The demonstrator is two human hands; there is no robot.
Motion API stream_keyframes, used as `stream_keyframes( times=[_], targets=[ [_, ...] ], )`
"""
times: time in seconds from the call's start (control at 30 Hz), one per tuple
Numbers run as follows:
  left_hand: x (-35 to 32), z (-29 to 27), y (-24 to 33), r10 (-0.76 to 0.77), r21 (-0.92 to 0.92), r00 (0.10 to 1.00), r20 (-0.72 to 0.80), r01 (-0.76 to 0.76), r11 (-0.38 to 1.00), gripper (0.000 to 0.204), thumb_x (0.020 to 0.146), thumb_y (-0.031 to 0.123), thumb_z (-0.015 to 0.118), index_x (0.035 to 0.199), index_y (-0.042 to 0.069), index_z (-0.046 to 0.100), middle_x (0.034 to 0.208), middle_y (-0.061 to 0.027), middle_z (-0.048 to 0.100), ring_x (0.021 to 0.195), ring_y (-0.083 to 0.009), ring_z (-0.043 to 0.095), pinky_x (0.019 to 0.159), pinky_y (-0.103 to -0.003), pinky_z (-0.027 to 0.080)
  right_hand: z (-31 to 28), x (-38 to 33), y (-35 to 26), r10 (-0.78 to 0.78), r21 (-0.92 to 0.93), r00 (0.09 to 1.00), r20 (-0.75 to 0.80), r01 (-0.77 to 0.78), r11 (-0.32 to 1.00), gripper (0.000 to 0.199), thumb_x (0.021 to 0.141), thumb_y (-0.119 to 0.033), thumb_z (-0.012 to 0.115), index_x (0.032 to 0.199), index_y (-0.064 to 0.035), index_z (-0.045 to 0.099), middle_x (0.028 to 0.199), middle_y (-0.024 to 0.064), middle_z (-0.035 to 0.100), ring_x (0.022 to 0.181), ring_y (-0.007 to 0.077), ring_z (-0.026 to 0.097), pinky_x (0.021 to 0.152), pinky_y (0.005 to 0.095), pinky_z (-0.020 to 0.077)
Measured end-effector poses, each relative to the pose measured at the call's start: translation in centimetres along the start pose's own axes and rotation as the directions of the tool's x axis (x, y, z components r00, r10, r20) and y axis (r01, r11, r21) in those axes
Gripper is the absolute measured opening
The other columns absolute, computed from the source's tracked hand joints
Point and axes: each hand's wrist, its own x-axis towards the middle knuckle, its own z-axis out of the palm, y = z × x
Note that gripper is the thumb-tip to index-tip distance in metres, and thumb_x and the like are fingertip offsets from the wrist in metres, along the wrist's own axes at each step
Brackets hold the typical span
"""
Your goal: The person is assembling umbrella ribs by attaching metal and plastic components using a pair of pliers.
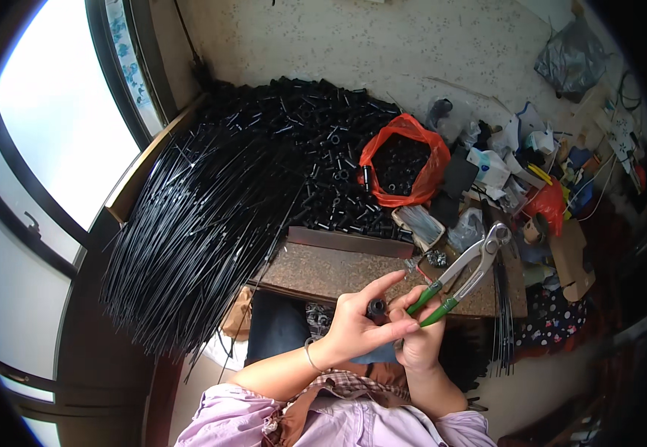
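Note:
Over the near edge of the workbench, my left hand [357, 319] has a short black tubular piece [376, 307] in its grip, the hollow end facing up. Its index finger stretches out toward the right, and the thumb reaches across to the other hand. My right hand [422, 344] is closed around the green handles of a pair of pliers [480, 257]. The metal jaws point up and away to the right, with nothing visible between them. Both hands are close together, and some fingers of the right hand are hidden behind the left thumb and the handles.
A large heap of black tubular parts [338, 160] covers the bench [316, 270] behind a low strip. Long black rods [197, 246] hang off its left side. A red plastic bag [442, 160] holds more small dark parts. Clutter and a cardboard piece [571, 261] lie to the right.

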Motion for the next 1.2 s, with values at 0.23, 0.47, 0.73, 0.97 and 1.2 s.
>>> stream_keyframes(
  times=[0.23,0.47,0.73,0.97,1.2],
  targets=[
    [-0.5,-0.4,0.6,0.003,0.017,1.000,-0.005,-0.003,1.000,0.070,0.068,0.025,0.076,0.125,0.000,0.046,0.055,-0.0006,0.049,0.050,-0.0038,0.045,0.047,-0.018,0.037,0.3,-0.6,0.0,0.003,-0.003,0.998,0.066,-0.002,1.000,0.038,0.072,-0.016,0.074,0.092,-0.0069,0.042,0.075,0.0043,0.053,0.065,0.0088,0.049,0.060,0.0205,0.0409],
    [-0.4,-0.3,-0.8,0.003,0.110,1.000,-0.025,0.000,0.994,0.070,0.073,0.024,0.071,0.128,-0.004,0.039,0.061,-0.0019,0.054,0.052,-0.0057,0.047,0.052,-0.020,0.040,-0.7,1.2,2.2,-0.545,-0.416,0.810,0.217,0.582,0.699,0.031,0.076,-0.001,0.066,0.093,-0.0071,0.042,0.079,0.0068,0.053,0.076,0.0168,0.053,0.071,0.0315,0.0448],
    [0.9,-3.2,1.4,-0.057,-0.157,0.975,0.214,0.092,0.983,0.058,0.078,0.018,0.067,0.126,-0.003,0.043,0.056,0.0018,0.050,0.051,-0.0032,0.043,0.050,-0.018,0.034,-1.8,1.3,-0.7,0.094,-0.028,0.977,0.191,-0.090,0.996,0.032,0.081,-0.019,0.066,0.099,-0.0011,0.046,0.080,0.0037,0.050,0.059,0.0109,0.050,0.053,0.0224,0.0412],
    [1.9,-7.1,-0.4,-0.082,-0.273,0.996,-0.027,0.071,0.959,0.088,0.057,0.039,0.083,0.122,-0.006,0.045,0.054,0.0088,0.036,0.050,0.0004,0.030,0.046,-0.018,0.019,-4.5,-2.2,-3.2,0.646,-0.662,0.696,0.313,-0.328,0.674,0.029,0.090,-0.012,0.051,0.113,0.0049,0.053,0.076,0.0045,0.059,0.058,0.0067,0.054,0.051,0.0190,0.0418],
    [1.9,-5.9,-0.4,-0.008,-0.053,1.000,-0.010,0.008,0.999,0.041,0.063,0.023,0.079,0.094,0.000,0.063,0.053,0.0053,0.042,0.049,-0.0028,0.034,0.044,-0.020,0.027,-3.8,-1.5,-2.7,0.632,-0.620,0.632,0.449,-0.288,0.729,0.039,0.091,-0.011,0.047,0.125,0.0056,0.041,0.088,0.0095,0.061,0.066,0.0114,0.056,0.063,0.0237,0.0463]
  ],
)
